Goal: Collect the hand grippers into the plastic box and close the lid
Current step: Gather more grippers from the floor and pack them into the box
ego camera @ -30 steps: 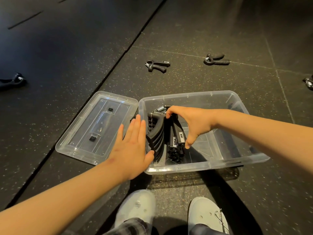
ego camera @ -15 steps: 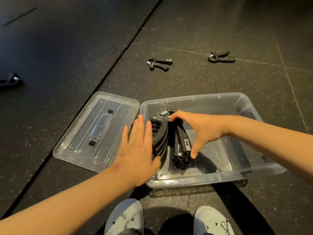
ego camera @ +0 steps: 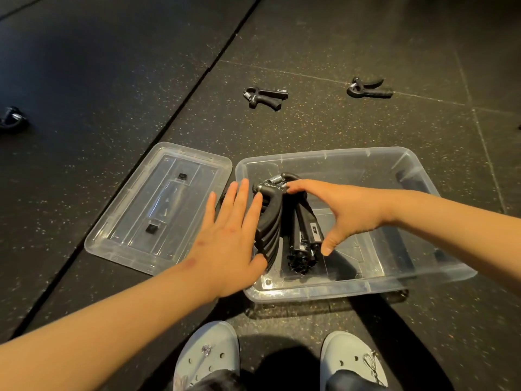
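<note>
- We have a bundle of black hand grippers (ego camera: 277, 221) standing in the left end of the clear plastic box (ego camera: 408, 160).
- Our left hand (ego camera: 225, 246) is flat against it, holding nothing. Our right hand (ego camera: 344, 210) has its grip curved round it.
- Left to do: collect the nearer floor gripper (ego camera: 265, 97) and the farther floor gripper (ego camera: 368, 88), then fit the clear plastic lid (ego camera: 135, 230), which lies beside the box.

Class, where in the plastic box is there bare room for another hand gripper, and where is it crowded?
Free: the right half of the plastic box, from the right hand to the right wall, and the strip along its far wall. Crowded: the left end, with the left hand and the stack of hand grippers.
</note>
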